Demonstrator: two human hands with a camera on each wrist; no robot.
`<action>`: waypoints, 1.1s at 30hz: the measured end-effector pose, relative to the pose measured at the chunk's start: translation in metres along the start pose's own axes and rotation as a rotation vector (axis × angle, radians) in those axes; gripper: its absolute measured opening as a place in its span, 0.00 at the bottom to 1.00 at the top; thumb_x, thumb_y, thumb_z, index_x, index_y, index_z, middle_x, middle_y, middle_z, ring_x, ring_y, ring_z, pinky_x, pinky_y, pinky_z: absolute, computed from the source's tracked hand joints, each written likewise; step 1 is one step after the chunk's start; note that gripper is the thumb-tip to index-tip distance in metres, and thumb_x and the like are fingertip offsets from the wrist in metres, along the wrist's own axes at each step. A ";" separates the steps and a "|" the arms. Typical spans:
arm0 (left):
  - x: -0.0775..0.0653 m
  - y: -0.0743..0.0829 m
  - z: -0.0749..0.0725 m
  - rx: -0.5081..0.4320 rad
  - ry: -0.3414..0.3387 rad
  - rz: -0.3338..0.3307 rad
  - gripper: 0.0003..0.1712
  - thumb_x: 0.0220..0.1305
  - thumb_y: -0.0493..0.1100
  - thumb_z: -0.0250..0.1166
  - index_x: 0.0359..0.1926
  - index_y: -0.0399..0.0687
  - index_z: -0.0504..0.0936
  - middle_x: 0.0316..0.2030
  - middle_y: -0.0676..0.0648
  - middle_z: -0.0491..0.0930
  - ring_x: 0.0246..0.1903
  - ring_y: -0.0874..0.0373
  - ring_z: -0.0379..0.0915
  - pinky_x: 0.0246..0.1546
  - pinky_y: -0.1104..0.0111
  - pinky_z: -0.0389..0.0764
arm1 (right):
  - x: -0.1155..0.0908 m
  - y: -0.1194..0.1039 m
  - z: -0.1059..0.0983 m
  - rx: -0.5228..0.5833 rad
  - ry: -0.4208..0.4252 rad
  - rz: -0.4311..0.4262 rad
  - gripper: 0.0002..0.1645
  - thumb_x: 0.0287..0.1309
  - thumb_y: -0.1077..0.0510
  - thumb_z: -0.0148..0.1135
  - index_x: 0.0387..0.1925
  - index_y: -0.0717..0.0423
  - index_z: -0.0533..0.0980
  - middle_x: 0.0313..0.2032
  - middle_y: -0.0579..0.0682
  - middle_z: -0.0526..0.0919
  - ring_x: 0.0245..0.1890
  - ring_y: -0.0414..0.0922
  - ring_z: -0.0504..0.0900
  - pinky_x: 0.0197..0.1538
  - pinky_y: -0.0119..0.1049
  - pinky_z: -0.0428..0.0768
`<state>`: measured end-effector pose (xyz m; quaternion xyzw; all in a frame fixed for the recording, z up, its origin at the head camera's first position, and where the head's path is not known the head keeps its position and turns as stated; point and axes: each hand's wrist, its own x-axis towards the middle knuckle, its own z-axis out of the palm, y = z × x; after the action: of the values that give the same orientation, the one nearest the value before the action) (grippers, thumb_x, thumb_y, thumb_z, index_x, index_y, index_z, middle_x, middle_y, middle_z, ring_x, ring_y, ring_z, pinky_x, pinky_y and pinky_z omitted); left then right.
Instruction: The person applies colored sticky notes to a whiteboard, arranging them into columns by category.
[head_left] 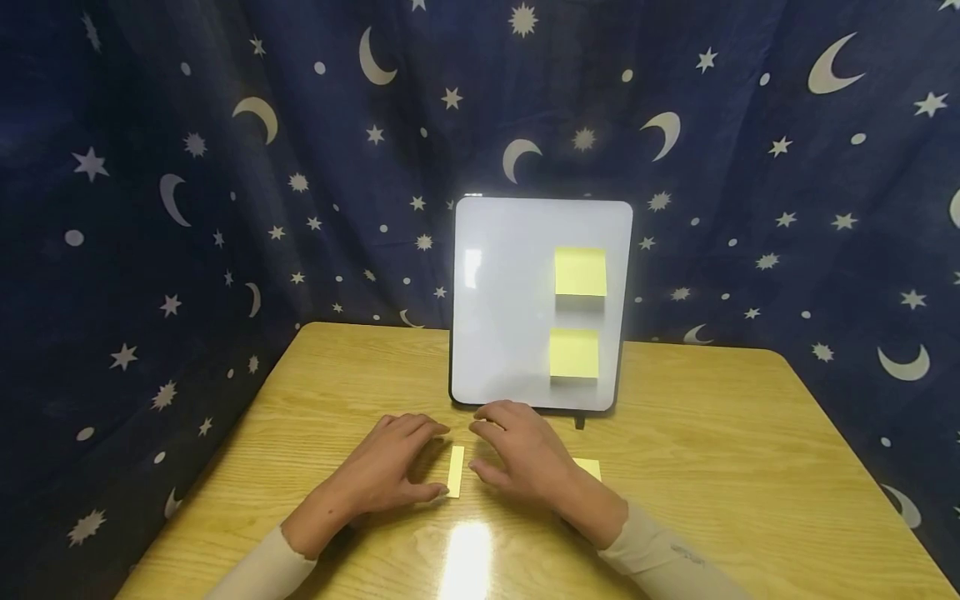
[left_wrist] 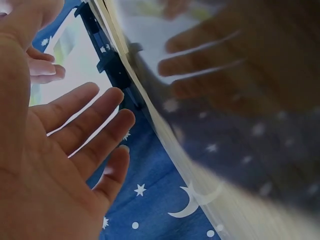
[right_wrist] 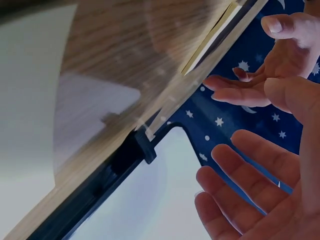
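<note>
The released left hand (head_left: 390,468) and right hand (head_left: 528,457), fingers relaxed, flanked a narrow yellow paper strip (head_left: 456,469), well inside the wood-grained table's (head_left: 360,367) far edge.

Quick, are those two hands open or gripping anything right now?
Left hand: open, holding nothing, beside the narrow yellow strip.
Right hand: open, holding nothing.

Four yellow papers (head_left: 455,472), one whiteboard (head_left: 502,325), one table (head_left: 712,408)
</note>
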<state>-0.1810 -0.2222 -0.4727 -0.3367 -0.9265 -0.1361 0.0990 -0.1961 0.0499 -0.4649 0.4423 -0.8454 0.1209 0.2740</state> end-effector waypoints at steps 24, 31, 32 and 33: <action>-0.001 0.000 0.006 -0.061 -0.115 0.003 0.41 0.58 0.67 0.77 0.67 0.53 0.81 0.62 0.53 0.76 0.62 0.56 0.72 0.61 0.52 0.76 | 0.012 -0.025 0.018 0.060 -0.359 0.067 0.29 0.53 0.35 0.80 0.44 0.53 0.87 0.53 0.46 0.86 0.56 0.46 0.83 0.62 0.40 0.80; -0.001 0.001 0.006 -0.073 -0.135 -0.015 0.38 0.60 0.65 0.77 0.66 0.55 0.81 0.62 0.55 0.75 0.62 0.56 0.71 0.60 0.52 0.77 | 0.016 -0.031 0.021 0.042 -0.397 0.070 0.27 0.48 0.32 0.82 0.34 0.48 0.86 0.48 0.45 0.87 0.49 0.44 0.83 0.57 0.38 0.81; -0.001 0.001 0.006 -0.072 -0.137 -0.018 0.38 0.60 0.65 0.77 0.66 0.56 0.81 0.62 0.55 0.75 0.62 0.56 0.71 0.60 0.52 0.77 | 0.016 -0.031 0.021 0.038 -0.398 0.074 0.26 0.48 0.32 0.82 0.33 0.47 0.85 0.48 0.44 0.87 0.48 0.44 0.82 0.57 0.38 0.81; -0.001 0.001 0.006 -0.073 -0.138 -0.020 0.38 0.60 0.65 0.77 0.66 0.56 0.81 0.62 0.55 0.75 0.62 0.56 0.71 0.61 0.52 0.77 | 0.017 -0.032 0.022 0.033 -0.398 0.074 0.26 0.48 0.32 0.82 0.33 0.47 0.85 0.48 0.44 0.87 0.48 0.44 0.82 0.57 0.38 0.81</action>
<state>-0.1803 -0.2201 -0.4784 -0.3394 -0.9288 -0.1471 0.0212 -0.1856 0.0106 -0.4745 0.4304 -0.8965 0.0547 0.0895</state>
